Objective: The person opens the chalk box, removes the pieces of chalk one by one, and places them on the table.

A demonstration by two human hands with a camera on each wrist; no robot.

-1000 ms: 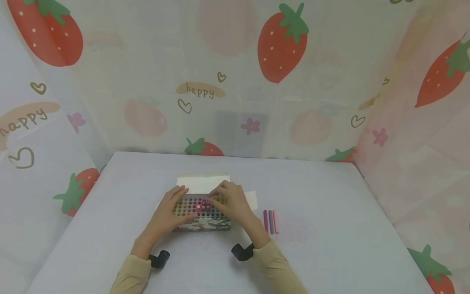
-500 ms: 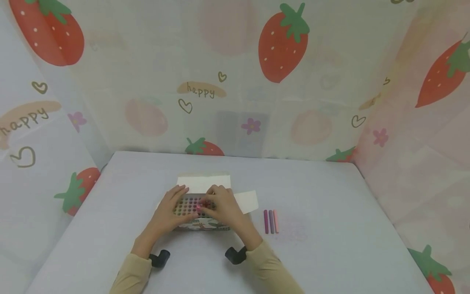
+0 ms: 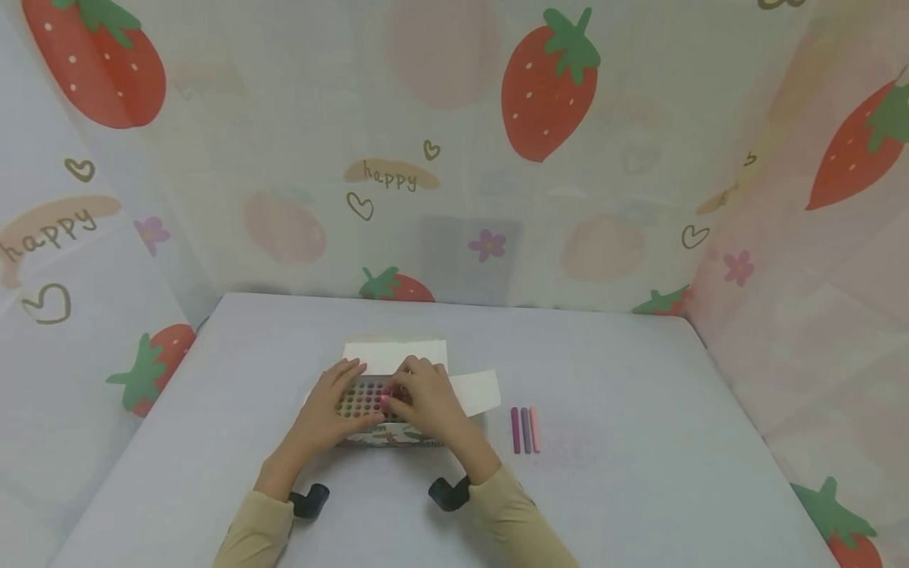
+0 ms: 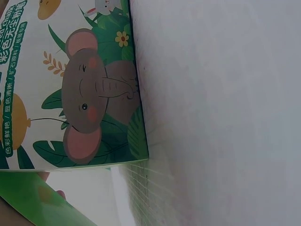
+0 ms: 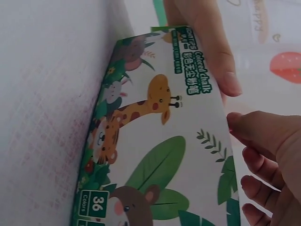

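Observation:
A patterned box of colored chalk (image 3: 401,435) stands on the white table, showing a holed top in the head view. My left hand (image 3: 323,414) grips its left end, thumb along the front top edge and fingers toward the back. Over the right half of the holes, my right hand (image 3: 429,402) pinches a bright pink chalk (image 3: 386,399) by its upper end. The right fingers hide other chalks there. In the right wrist view, the right thumb (image 5: 249,125) is at the box's top edge, close to the left thumb (image 5: 221,66).
Three chalk sticks lie side by side right of the box: purple (image 3: 515,431), grey-purple (image 3: 526,431) and salmon pink (image 3: 535,431). The white lid (image 3: 394,356) stands open behind the box, and a side flap (image 3: 477,392) sticks out right. Faint chalk smudges mark the table (image 3: 639,410).
My right hand has moved from the back right holes left and toward me, onto the bright pink chalk. The left hand and the box have stayed put.

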